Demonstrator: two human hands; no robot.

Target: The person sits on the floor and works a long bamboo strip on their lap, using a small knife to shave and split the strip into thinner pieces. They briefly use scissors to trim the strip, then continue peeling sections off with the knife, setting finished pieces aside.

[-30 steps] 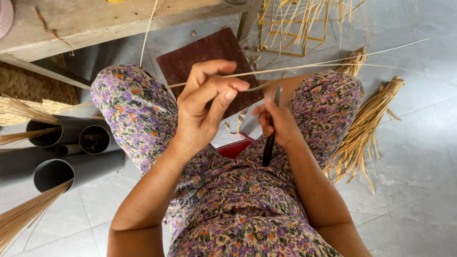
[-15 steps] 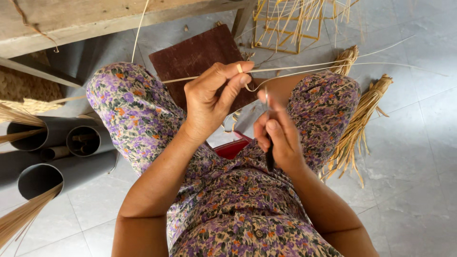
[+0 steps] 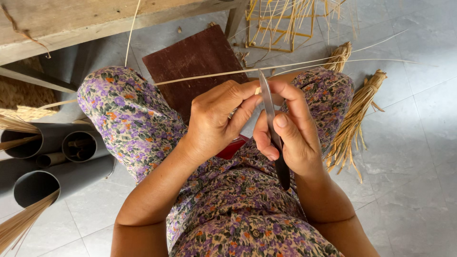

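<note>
Grey pipes (image 3: 47, 143) with straw bundles (image 3: 19, 223)

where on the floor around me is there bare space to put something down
Bare grey tile floor lies right of the straw bundle, and some below the grey pipes. It is crowded ahead, around the brown board and the stick frame.

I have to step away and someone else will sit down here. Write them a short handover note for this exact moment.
Left hand: pinching a long thin bamboo strip that runs across both knees.
Right hand: gripping a knife, blade up, edge against the strip beside the left fingers.
Nearby: brown board on the floor ahead, bundled strips by the right knee, grey pipes to the left.
Done: knife set on the strip.
Left: cannot tell how much remains.
</note>
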